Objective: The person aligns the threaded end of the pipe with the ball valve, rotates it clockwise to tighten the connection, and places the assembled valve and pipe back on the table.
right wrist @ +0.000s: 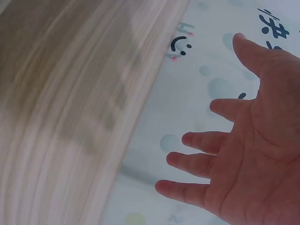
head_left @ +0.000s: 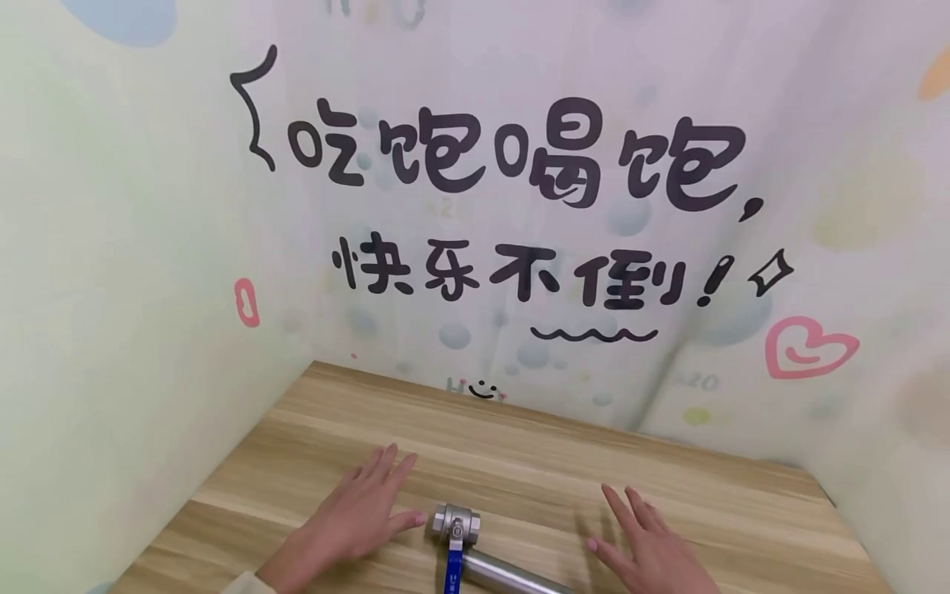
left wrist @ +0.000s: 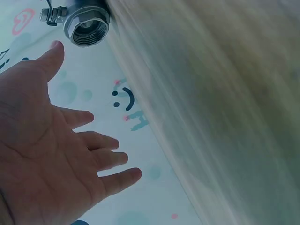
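Observation:
A metal ball valve [head_left: 457, 523] with a blue lever handle [head_left: 453, 571] lies on the wooden table in the head view. Beside it a plain metal pipe [head_left: 512, 574] runs off toward the lower right; whether the two are joined I cannot tell. My left hand [head_left: 356, 513] is just left of the valve, fingers spread, thumb close to the valve's end. The left wrist view shows the threaded opening of the valve [left wrist: 86, 30] above that thumb. Off to the right, my right hand [head_left: 653, 551] hovers with fingers extended and holds nothing.
The wood-grain table [head_left: 519, 462] meets a printed curtain-like backdrop [head_left: 482, 198] at its back edge. Light walls [head_left: 111, 289] stand at the left and right. Black lettering and a pink heart [head_left: 811, 348] decorate the backdrop.

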`<state>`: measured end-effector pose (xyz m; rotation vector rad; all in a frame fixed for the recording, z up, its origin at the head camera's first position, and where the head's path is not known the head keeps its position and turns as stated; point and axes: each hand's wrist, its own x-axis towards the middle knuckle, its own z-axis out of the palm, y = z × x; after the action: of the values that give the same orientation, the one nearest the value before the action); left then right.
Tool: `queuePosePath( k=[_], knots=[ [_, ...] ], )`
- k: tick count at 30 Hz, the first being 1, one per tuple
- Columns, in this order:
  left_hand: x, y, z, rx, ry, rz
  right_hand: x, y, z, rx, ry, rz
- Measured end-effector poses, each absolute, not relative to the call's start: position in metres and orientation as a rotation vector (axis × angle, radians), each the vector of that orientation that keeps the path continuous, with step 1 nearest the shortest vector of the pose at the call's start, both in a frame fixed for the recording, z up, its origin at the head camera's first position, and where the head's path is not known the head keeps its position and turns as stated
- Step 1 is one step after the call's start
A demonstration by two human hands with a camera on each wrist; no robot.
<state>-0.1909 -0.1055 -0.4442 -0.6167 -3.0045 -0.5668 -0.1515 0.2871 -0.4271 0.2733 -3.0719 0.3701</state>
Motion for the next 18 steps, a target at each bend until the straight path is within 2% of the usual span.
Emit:
queuePosePath(
  k=[18],
  knots=[
    [-0.202, -0.106, -0.448, -0.744, -2.960, -0.778, -0.153, 0.278, -0.424, 0.226, -3.137, 0.640]
  ],
)
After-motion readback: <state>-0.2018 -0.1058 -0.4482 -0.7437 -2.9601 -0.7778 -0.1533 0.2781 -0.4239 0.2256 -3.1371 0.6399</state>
